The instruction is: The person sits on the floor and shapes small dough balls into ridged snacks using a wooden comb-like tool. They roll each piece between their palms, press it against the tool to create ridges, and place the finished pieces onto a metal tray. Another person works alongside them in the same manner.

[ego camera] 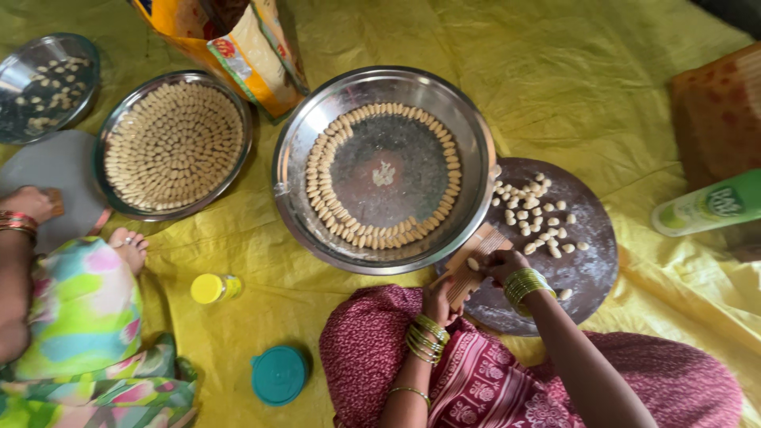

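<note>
Dough piece (pixel 473 264) lies on the ribbed comb (pixel 474 265) held closed in the left hand (pixel 437 301); right hand (pixel 504 264) fingertips press it from the right.

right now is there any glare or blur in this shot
Head view: soft, even light; bright glare on the middle steel bowl rim; the green bottle at the right edge looks blurred; the right hand and comb board are sharp.
</note>
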